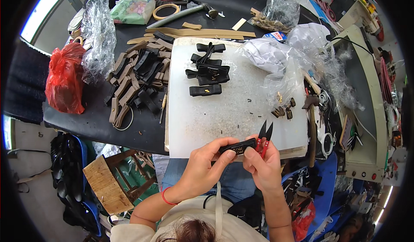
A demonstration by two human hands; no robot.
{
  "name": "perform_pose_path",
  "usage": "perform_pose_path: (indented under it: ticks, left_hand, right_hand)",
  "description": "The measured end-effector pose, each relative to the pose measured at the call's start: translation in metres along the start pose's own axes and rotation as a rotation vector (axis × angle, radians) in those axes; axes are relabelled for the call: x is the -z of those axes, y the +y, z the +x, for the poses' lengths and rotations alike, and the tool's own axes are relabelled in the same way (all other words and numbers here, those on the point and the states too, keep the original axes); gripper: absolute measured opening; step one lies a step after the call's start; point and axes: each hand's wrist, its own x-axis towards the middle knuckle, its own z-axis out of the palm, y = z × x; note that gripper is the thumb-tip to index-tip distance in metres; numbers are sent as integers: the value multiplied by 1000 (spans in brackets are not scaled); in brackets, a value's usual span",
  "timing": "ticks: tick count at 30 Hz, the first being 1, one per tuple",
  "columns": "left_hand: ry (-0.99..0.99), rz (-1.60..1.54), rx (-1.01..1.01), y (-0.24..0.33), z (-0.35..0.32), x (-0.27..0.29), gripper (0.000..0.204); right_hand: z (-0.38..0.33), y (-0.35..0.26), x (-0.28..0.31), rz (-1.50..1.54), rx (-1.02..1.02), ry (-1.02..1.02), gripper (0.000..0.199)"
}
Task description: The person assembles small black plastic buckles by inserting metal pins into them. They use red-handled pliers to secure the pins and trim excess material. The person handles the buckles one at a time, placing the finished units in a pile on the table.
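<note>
Over the near edge of the white cutting board [241,121], my left hand [207,162] pinches a folded black strap [238,147] with gold lettering. My right hand [264,164] is closed around thread snips [262,145] with red handles; their dark blades point up and away, parted. The right thumb and fingers also touch the strap's right end. Farther back on the board lies a column of black straps [206,90], some overlapping and some with gold fittings. Small dark labels with gold marks [282,112] sit at the board's right side, and dark scraps are scattered about.
Tan and black straps [138,76] are heaped left of the board, beside a red plastic bag [65,78]. Clear plastic bags [297,48] cover the back right corner. A hammer [312,112] lies along the right edge. A wooden stool [108,185] stands below left.
</note>
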Motion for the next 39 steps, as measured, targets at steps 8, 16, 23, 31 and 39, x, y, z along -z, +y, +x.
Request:
perform_pose_path:
  ticks: [8,16,23,31,39]
  left_hand:
    - [60,190,-104,3,-4,0,33]
    - [-246,-458,222,20,-2,12,38]
    - [-160,-775,388,20,4,5,41]
    - [-142,-486,279,14,2,13,38]
    - [-94,-223,54,-1,-5,8,30]
  right_hand:
    - [0,3,-6,39,-9,10,25]
    - [1,-8,4,-174,239,-86,23]
    - [-11,8,-1,-1212,1016,-8,26]
    - [-7,-19,2,-1421,870,-9,36]
    - [-3,-25,-2,-1425,640,-88,20]
